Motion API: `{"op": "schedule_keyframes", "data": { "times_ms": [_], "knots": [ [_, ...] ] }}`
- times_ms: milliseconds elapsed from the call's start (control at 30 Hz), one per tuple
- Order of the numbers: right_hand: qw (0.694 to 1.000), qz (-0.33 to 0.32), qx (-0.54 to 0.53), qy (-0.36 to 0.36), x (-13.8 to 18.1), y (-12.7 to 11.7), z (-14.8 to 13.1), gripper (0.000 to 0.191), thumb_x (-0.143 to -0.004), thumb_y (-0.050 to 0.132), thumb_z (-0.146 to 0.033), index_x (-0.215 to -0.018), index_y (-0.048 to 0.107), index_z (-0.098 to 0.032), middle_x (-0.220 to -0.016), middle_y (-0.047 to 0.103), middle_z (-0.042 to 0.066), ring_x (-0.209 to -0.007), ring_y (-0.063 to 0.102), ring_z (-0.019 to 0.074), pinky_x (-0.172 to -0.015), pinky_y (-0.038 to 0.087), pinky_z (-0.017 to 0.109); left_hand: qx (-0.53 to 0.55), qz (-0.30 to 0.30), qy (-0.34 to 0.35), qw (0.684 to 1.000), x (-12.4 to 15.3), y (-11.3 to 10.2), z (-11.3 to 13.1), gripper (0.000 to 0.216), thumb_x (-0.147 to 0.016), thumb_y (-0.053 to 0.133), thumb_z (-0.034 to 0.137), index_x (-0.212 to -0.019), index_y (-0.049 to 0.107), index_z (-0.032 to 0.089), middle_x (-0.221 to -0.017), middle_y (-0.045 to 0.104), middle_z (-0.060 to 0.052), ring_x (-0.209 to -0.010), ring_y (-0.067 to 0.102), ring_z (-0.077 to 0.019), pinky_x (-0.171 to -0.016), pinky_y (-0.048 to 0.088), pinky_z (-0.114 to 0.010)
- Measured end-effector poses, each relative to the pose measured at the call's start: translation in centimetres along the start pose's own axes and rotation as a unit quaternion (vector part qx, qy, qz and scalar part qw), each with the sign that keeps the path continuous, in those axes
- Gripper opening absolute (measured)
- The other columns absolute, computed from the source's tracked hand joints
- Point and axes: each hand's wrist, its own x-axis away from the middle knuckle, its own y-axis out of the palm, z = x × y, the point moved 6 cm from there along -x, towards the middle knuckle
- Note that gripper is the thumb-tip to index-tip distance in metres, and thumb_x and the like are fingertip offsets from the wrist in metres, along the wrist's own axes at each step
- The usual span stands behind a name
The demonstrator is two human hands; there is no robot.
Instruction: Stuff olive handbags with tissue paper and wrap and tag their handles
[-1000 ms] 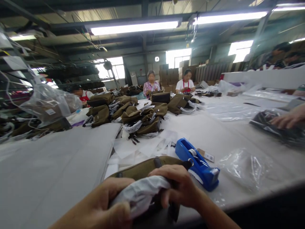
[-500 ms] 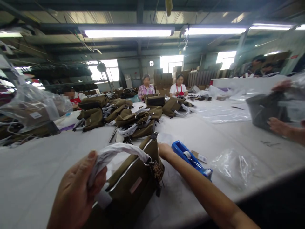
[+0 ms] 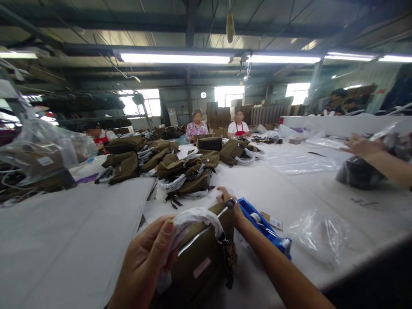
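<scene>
Head view: your left hand (image 3: 144,262) fingers pinch the white wrapped handle (image 3: 189,221) of the olive bag (image 3: 201,257) upright on the surface (image 3: 64,240); right hand (image 3: 227,199), fingers hidden, steadies its far corner beside the blue tape dispenser (image 3: 264,225), so the bag may tip onto it

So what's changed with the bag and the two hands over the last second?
The olive bag, flat under both hands a second ago, now stands tilted up. The left hand grips its white-wrapped handle; the right hand has let go and reached beyond it. The blue tape dispenser has stayed put.
</scene>
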Motion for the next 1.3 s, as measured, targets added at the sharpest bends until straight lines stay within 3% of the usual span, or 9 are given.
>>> {"op": "schedule_keyframes", "data": {
  "times_ms": [200, 333, 433, 533, 800, 933, 1067, 1167, 1300],
  "knots": [
    [0.984, 0.085, -0.139, 0.073, -1.0, -8.9, -3.8, 0.080, -0.094, 0.060, -0.039, -0.160, 0.020, -0.021, -0.105, 0.076, 0.010, -0.071, 0.067, 0.0164, -0.067, 0.054, 0.029, 0.002, -0.002, -0.043, 0.999, -0.8, -0.3, -0.8, 0.053, -0.081, 0.067, 0.066, -0.097, 0.070, 0.016, -0.057, 0.055, 0.002, -0.054, 0.048, -0.0103, -0.047, 0.040, -0.015],
    [0.960, 0.077, -0.240, 0.121, 1.4, -12.5, -7.4, 0.085, -0.088, 0.071, -0.045, -0.158, 0.027, -0.022, -0.101, 0.076, 0.008, -0.064, 0.060, 0.0129, -0.064, 0.053, 0.027, -0.014, 0.005, -0.048, 0.999, -1.2, 0.0, -1.1, 0.058, -0.075, 0.072, 0.067, -0.107, 0.072, 0.019, -0.077, 0.071, -0.002, -0.063, 0.062, -0.0138, -0.054, 0.050, -0.017],
    [0.945, -0.016, -0.274, 0.178, 4.4, -11.9, -9.2, 0.048, -0.086, 0.073, -0.051, -0.117, 0.067, -0.014, -0.082, 0.074, 0.007, -0.053, 0.051, 0.0087, -0.052, 0.045, 0.020, -0.025, 0.043, -0.026, 0.998, -1.2, 0.2, -0.6, 0.055, -0.078, 0.071, 0.065, -0.111, 0.071, 0.020, -0.072, 0.068, 0.000, -0.059, 0.057, -0.0110, -0.052, 0.047, -0.015],
    [0.906, -0.163, -0.317, 0.229, 7.8, -9.3, -10.7, 0.046, -0.089, 0.067, -0.059, -0.081, 0.068, -0.013, -0.057, 0.064, 0.002, -0.043, 0.042, 0.0052, -0.043, 0.033, 0.017, -0.020, 0.045, 0.001, 0.999, -1.2, 0.7, -0.1, 0.055, -0.079, 0.071, 0.063, -0.111, 0.071, 0.018, -0.063, 0.061, 0.002, -0.052, 0.050, -0.0098, -0.047, 0.042, -0.016],
    [0.847, -0.314, -0.329, 0.276, 12.1, -2.7, -13.8, 0.050, -0.092, 0.062, -0.062, -0.088, 0.070, -0.013, -0.057, 0.065, 0.002, -0.039, 0.045, 0.0053, -0.039, 0.035, 0.015, -0.009, -0.013, 0.014, 1.000, -0.7, 0.8, -0.3, 0.045, -0.092, 0.059, 0.057, -0.113, 0.070, 0.018, -0.100, 0.073, -0.006, -0.050, 0.048, -0.0069, -0.044, 0.040, -0.017],
    [0.887, -0.259, -0.312, 0.223, 10.9, -1.7, -14.4, 0.046, -0.093, 0.060, -0.056, -0.079, 0.068, -0.014, -0.057, 0.065, 0.003, -0.041, 0.053, 0.0102, -0.042, 0.045, 0.020, -0.035, -0.084, 0.002, 0.996, -0.2, 0.7, -0.3, 0.049, -0.093, 0.059, 0.057, -0.122, 0.069, 0.019, -0.106, 0.075, -0.007, -0.061, 0.061, -0.0108, -0.052, 0.047, -0.019],
    [0.976, -0.150, -0.157, -0.014, 9.3, -2.9, -16.3, 0.035, -0.095, 0.053, -0.036, -0.073, 0.073, -0.018, -0.058, 0.067, 0.006, -0.053, 0.065, 0.0192, -0.060, 0.058, 0.030, -0.074, -0.087, 0.023, 0.993, 0.1, 0.5, 0.2, 0.053, -0.091, 0.060, 0.057, -0.127, 0.067, 0.018, -0.110, 0.076, -0.009, -0.087, 0.072, -0.0201, -0.067, 0.055, -0.022],
    [0.979, -0.119, -0.062, -0.153, 9.1, -3.3, -18.1, 0.033, -0.096, 0.047, -0.024, -0.092, 0.079, -0.021, -0.073, 0.073, 0.010, -0.074, 0.072, 0.0259, -0.087, 0.058, 0.041, -0.110, -0.056, 0.027, 0.992, 0.2, 0.2, 0.3, 0.051, -0.090, 0.062, 0.055, -0.125, 0.068, 0.018, -0.100, 0.078, -0.008, -0.078, 0.073, -0.0195, -0.060, 0.054, -0.022],
    [0.981, -0.125, -0.069, -0.132, 9.1, -2.9, -18.3, 0.035, -0.099, 0.044, -0.028, -0.109, 0.077, -0.023, -0.089, 0.076, 0.013, -0.088, 0.072, 0.0288, -0.098, 0.053, 0.047, -0.108, -0.026, 0.061, 0.992, 0.1, -0.5, 0.5, 0.038, -0.090, 0.065, 0.048, -0.113, 0.073, 0.018, -0.099, 0.078, -0.006, -0.085, 0.074, -0.0203, -0.072, 0.057, -0.024]
  ]
}}
